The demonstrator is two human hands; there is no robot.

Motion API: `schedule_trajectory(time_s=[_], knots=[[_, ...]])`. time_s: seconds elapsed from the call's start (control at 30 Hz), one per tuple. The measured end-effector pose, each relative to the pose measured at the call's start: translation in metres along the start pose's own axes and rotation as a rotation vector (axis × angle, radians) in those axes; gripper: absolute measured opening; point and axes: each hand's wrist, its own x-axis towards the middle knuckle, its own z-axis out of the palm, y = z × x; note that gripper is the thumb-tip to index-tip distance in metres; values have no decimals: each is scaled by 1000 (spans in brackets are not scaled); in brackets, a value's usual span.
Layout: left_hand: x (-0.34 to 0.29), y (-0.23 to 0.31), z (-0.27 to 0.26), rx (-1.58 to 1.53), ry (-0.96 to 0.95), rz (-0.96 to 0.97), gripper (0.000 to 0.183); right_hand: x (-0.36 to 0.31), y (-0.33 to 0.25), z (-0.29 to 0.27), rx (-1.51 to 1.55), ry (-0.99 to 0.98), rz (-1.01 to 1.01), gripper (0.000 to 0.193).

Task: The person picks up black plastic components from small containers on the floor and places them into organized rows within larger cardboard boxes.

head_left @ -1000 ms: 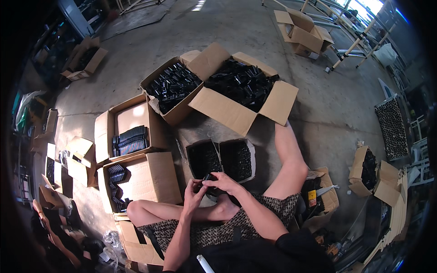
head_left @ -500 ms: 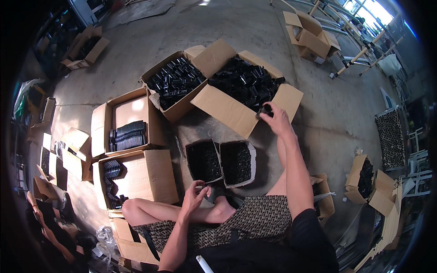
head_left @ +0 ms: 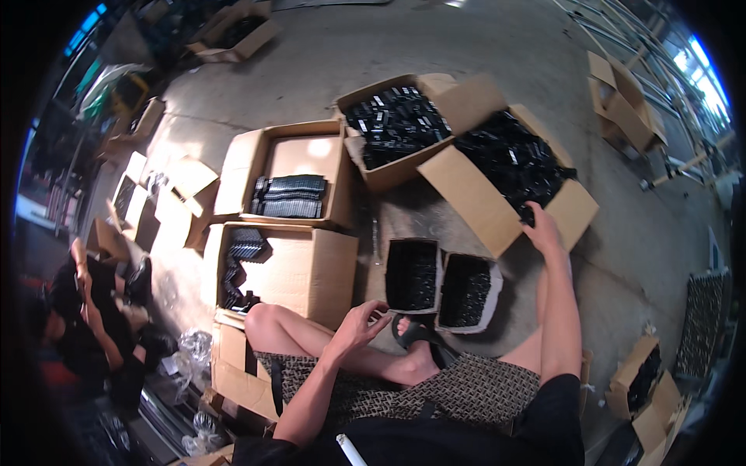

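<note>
My right hand [head_left: 544,233] reaches out to the near edge of the right-hand carton [head_left: 466,198], its fingers closed round a small black part [head_left: 528,213]. Loose shiny black parts [head_left: 509,159] fill that carton in a jumble. My left hand [head_left: 359,330] hovers over my bent leg, fingers loosely curled and apart, with nothing visible in them. Just beyond it stand two small open boxes side by side, the left box [head_left: 440,272] and the right box [head_left: 493,291], both holding tiny dark pieces.
Another carton [head_left: 381,180] of loose black parts stands at the back. To the left, two cartons hold neatly stacked black parts [head_left: 291,196] and rows of black parts [head_left: 247,245]. A person [head_left: 101,311] sits at far left. A metal frame [head_left: 660,101] stands at far right.
The view has swung left, so everything appears shifted right. My right hand remains by the right-hand carton with a black part in its fingers. My left hand stays near the small boxes.
</note>
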Motion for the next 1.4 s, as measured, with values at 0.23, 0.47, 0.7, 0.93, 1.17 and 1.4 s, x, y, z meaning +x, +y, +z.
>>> schedule_trajectory(time_s=[0.23,0.47,0.7,0.93,1.17,1.4], knots=[[42,-18,-118,161,219,-3,29,-6,-4,3,-59,100,-74,66],[128,-68,-192,332,570,-100,20,-55,-44,19,30,277,-178,54],[144,-51,-192,542,554,-188,21,-113,-66,37,157,141,-35,38],[48,-126,-271,773,641,-483,28,-112,-102,54,353,-86,-22,29],[42,-186,-241,1082,652,-326,20,-139,-153,79,212,-247,-179,27],[34,-221,-249,990,864,-225,28,-165,-180,90,153,-336,-363,28]])
